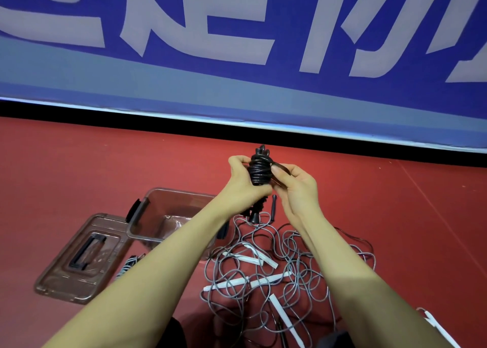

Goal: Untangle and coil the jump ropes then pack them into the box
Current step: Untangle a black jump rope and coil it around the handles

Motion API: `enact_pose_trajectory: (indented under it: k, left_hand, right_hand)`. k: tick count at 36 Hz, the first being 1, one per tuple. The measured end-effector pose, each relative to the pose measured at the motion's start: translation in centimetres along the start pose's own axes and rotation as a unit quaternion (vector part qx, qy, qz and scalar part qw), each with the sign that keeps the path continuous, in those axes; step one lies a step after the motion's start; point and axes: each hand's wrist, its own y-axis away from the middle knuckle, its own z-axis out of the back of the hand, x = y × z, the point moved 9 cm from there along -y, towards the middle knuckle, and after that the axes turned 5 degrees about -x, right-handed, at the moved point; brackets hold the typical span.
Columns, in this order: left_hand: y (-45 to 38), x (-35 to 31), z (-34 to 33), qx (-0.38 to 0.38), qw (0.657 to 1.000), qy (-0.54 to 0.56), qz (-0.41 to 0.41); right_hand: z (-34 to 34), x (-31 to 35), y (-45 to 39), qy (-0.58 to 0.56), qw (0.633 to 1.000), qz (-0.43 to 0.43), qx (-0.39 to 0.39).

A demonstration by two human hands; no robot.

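Red sports floor (pixel 79 168) with a big blue banner (pixel 237 89) and white lettering running across the top half of the frame, so this looks like some kind of gym.

Progress check: I'd call it early-to-mid. Both hands are up in the centre of the frame on 1 black jump rope (pixel 259 170) that's already wound into a tight bundle. The left hand (pixel 246 181) is wrapped round the body of the bundle, and the right hand (pixel 293 181) is pinching a loose bit of cord at its side, probably tucking in the tail end. Its handles seem to hang just below the hands.

The clear box (pixel 147 231) sits open at lower left of centre, and as far as I can tell there's no rope in it yet. Its lid (pixel 63 276) lies flat beside it at lower left. A small striped bundle (pixel 126 266) peeks out by the left forearm, maybe 1 rope already coiled, hard to say.

Still left: the grey tangle with white handles (pixel 263 268) in the lower middle is a proper mess, clearly more than 1 rope. None of that is sorted.
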Motion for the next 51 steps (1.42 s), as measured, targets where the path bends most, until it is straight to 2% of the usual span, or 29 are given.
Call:
enact_pose_trajectory:
  k: [6, 10, 13, 17, 20, 25, 30, 33, 36, 37, 40, 43, 47, 51]
  left_hand:
    - [0.5, -1.5, 0.7, -0.073, 0.979, -0.157, -0.107]
    - [1.0, -1.1, -0.9, -0.044, 0.969, -0.193, -0.146]
    - [1.1, -0.5, -1.6, -0.037, 0.973, -0.184, -0.136]
    - [0.6, -0.9, -0.2, -0.091, 0.977, -0.135, -0.140]
    - [0.2, -1.5, 1.2, -0.116, 0.973, -0.139, -0.140]
    - [0.4, -1.8, 0.9, -0.099, 0.980, -0.117, -0.125]
    - [0.3, -1.5, 0.5, -0.067, 0.989, -0.115, -0.069]
    - [0.3, -1.0, 1.0, -0.072, 0.987, -0.138, -0.048]
    - [-0.1, -0.8, 1.7, -0.091, 0.988, -0.110, -0.049]
    - [-0.1, -1.0, 2.0, -0.106, 0.985, -0.123, -0.060]
    - [0.8, -2.4, 1.5, -0.121, 0.948, -0.254, -0.147]
    - [1.3, -2.4, 0.6, -0.112, 0.918, -0.338, -0.175]
    - [1.6, -3.0, -0.3, -0.112, 0.888, -0.390, -0.219]
    - [1.7, -3.1, 0.0, -0.125, 0.879, -0.409, -0.213]
  right_hand:
    - [0.9, 0.5, -0.3, 0.037, 0.998, 0.030, -0.044]
    - [1.0, 0.7, -0.2, 0.046, 0.997, 0.037, -0.054]
    - [0.9, 0.6, 0.1, 0.059, 0.996, 0.048, -0.054]
    - [-0.4, 1.0, 0.4, 0.089, 0.994, 0.061, -0.003]
    - [-0.8, 1.0, 0.3, 0.112, 0.991, 0.065, 0.021]
    - [0.0, 1.1, -0.2, 0.127, 0.989, 0.078, -0.010]
    - [-1.1, 0.6, -0.1, 0.098, 0.994, 0.041, 0.033]
    - [-0.6, 0.3, 0.2, 0.107, 0.994, 0.022, 0.012]
    - [0.1, 0.4, 0.3, 0.093, 0.995, 0.010, -0.023]
    - [0.3, 0.6, 0.3, 0.096, 0.995, 0.008, -0.034]
    - [0.7, 0.8, 0.2, 0.101, 0.994, 0.008, -0.049]
    - [0.5, 1.0, 0.1, 0.105, 0.993, 0.013, -0.051]
    - [0.2, 1.4, -0.1, 0.099, 0.994, 0.021, -0.045]
    - [-0.4, 0.9, 0.2, 0.114, 0.993, 0.013, -0.016]
